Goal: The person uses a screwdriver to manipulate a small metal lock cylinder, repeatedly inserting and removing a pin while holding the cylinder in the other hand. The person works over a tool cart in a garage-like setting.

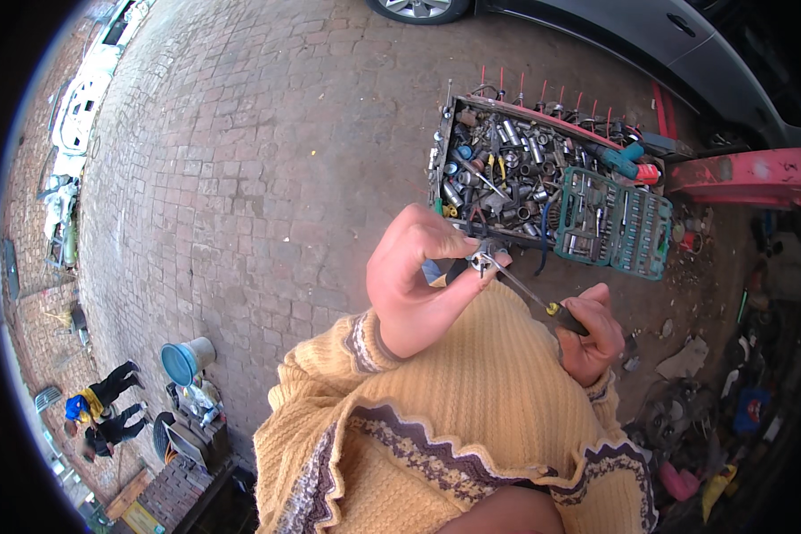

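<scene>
Screwdriver tip meets a small metal fitting pinched in the left hand, fingers clamped on it, just in front of the tool tray. The right hand grips the dark, yellow-banded handle, fingers wrapped tight. Work on the fitting looks underway, not finished: the blade is engaged and nothing is set down. Beside the tray's loose sockets lies an open green socket case; a grey car stands beyond it.
</scene>
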Demonstrator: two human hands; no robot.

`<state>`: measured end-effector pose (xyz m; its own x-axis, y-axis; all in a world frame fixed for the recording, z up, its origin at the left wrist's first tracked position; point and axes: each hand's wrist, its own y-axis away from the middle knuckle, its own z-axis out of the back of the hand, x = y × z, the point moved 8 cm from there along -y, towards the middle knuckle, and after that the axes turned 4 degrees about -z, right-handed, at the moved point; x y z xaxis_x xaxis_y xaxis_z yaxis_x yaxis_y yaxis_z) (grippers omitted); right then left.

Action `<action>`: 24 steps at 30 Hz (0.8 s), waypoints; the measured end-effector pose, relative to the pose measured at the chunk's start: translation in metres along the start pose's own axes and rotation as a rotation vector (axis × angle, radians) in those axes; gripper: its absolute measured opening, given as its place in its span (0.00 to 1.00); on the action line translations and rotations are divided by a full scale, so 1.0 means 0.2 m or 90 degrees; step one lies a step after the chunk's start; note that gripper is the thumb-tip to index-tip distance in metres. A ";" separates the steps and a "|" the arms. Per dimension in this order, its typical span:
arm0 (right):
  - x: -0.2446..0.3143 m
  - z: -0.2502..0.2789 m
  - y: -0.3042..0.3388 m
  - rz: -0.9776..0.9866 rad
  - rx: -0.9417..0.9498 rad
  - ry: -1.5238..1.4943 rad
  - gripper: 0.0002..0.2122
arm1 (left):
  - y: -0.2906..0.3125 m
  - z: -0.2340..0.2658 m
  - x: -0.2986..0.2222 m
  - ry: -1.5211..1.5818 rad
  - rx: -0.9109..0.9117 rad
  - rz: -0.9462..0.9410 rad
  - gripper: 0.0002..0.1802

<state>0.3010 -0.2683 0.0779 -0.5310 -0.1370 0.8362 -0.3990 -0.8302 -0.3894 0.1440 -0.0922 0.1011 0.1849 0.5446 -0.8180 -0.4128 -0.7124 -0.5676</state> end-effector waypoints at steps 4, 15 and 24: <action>-0.04 -0.02 0.01 -0.041 0.023 -0.044 0.14 | 0.00 0.00 -0.01 -0.021 0.005 -0.006 0.16; -0.10 -0.03 0.05 -0.101 -0.048 -0.209 0.16 | -0.01 -0.04 -0.01 0.018 0.059 -0.015 0.15; -0.04 0.06 0.04 0.018 -0.085 -0.042 0.13 | -0.01 -0.03 -0.01 0.006 0.039 -0.026 0.16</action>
<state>0.3108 -0.2800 0.0723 -0.4942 -0.1981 0.8465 -0.4836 -0.7465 -0.4571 0.1497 -0.0937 0.1030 0.2118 0.5681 -0.7953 -0.4591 -0.6605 -0.5941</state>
